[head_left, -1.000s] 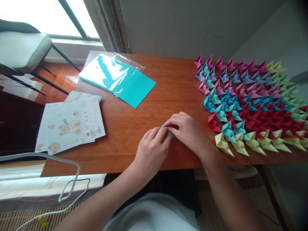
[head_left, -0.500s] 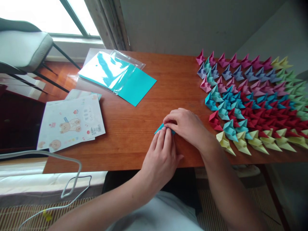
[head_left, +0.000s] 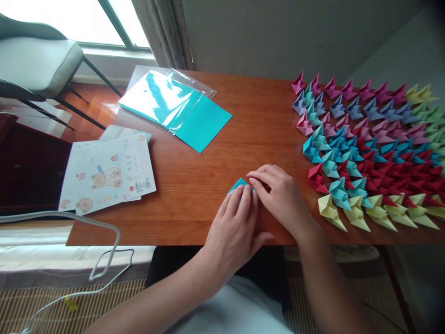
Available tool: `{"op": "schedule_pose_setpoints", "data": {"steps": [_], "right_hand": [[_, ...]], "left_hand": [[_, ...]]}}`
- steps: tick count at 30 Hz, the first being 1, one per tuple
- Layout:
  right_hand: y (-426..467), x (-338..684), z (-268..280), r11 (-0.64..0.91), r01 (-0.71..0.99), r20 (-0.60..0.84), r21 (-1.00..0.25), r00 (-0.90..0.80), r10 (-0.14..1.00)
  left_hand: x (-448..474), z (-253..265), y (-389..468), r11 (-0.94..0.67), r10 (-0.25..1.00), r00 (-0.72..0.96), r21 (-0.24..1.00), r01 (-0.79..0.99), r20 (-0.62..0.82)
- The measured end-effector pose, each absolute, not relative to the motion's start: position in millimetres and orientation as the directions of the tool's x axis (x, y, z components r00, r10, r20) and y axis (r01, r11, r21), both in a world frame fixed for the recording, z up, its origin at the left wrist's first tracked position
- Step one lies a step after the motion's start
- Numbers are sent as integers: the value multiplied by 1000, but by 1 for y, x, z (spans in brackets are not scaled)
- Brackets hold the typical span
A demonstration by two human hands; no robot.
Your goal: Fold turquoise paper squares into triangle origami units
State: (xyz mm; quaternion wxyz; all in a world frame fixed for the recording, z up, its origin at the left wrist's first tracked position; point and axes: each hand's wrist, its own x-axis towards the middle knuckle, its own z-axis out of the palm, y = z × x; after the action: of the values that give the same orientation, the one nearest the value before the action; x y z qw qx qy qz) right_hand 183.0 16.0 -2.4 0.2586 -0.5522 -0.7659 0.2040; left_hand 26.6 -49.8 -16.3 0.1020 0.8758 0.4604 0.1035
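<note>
A small folded piece of blue origami paper lies on the table in front of me, mostly covered by fingers. My left hand rests on it from the near side, its fingers stretched out flat and pressing it down, the thumb held apart. At the paper's right edge is my right hand, with fingers curled and thumb and index fingertips brought together on that edge. The lower part of the paper is hidden under the left fingertips.
Rows of folded paper pieces cover the table's right side, with red ones and yellow ones nearest. Blue paper sheets in a clear sleeve lie back left. A bear-printed packet sits at the left edge. A white cable hangs below.
My right fingers have moved from over the left fingertips to the paper's right edge, uncovering more of its top. The left hand stays on the paper. The view has shifted slightly.
</note>
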Motion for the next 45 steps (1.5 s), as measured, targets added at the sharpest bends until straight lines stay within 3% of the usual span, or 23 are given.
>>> {"op": "schedule_pose_setpoints", "data": {"steps": [4, 10, 18, 21, 28, 45], "right_hand": [[-6, 187, -11, 304, 757, 262, -578, -181, 948], [-35, 190, -23, 367, 786, 358, -498, -200, 912], [-43, 188, -22, 389, 885, 320, -256, -302, 898], [-44, 185, -17, 379, 909, 304, -174, -316, 899], [-46, 180, -14, 354, 926, 294, -133, -304, 906], [-47, 178, -12, 317, 942, 292, -109, -275, 916]], "left_hand": [[28, -16, -50, -553, 828, 555, 285, 783, 81], [27, -21, -51, -596, 801, 591, 231, 769, 97], [15, -9, -40, -688, 725, 681, 158, 708, 104], [4, -4, -29, -700, 712, 678, 112, 705, 183], [-22, 0, -25, -689, 705, 657, 39, 723, 266], [-28, -4, -42, -605, 770, 583, 9, 796, 259]]}}
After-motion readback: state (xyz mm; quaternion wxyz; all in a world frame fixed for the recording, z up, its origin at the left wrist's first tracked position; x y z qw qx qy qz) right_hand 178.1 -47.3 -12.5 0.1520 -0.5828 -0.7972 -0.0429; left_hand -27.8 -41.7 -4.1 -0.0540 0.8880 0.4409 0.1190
